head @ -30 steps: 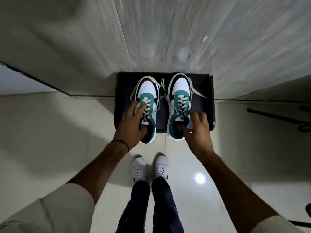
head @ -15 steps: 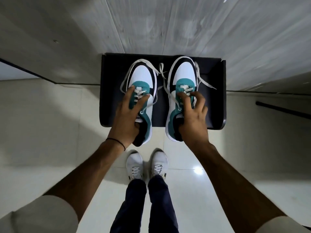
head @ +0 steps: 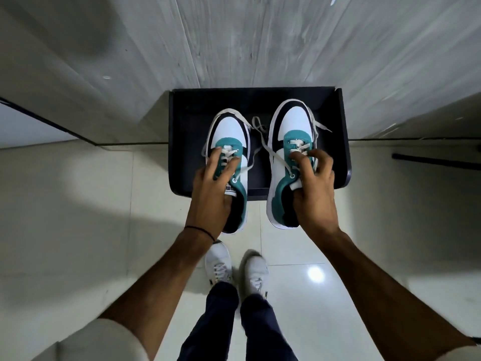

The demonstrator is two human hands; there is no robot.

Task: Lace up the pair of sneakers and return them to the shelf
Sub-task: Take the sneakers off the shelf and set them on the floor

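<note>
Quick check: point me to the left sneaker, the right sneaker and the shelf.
Left sneaker (head: 230, 131), head view, white toe.
Right sneaker (head: 295, 119), head view, white toe.
Shelf (head: 192, 131), head view, bare black surface at left.

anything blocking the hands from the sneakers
Nothing visible: the left hand already grips the left teal-and-white sneaker, and the right hand grips the right teal-and-white sneaker, over the black shelf.

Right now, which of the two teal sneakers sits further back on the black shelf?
The sneaker in the right hand, the right sneaker; its toe lies nearer the shelf's back than the left sneaker's.
</note>
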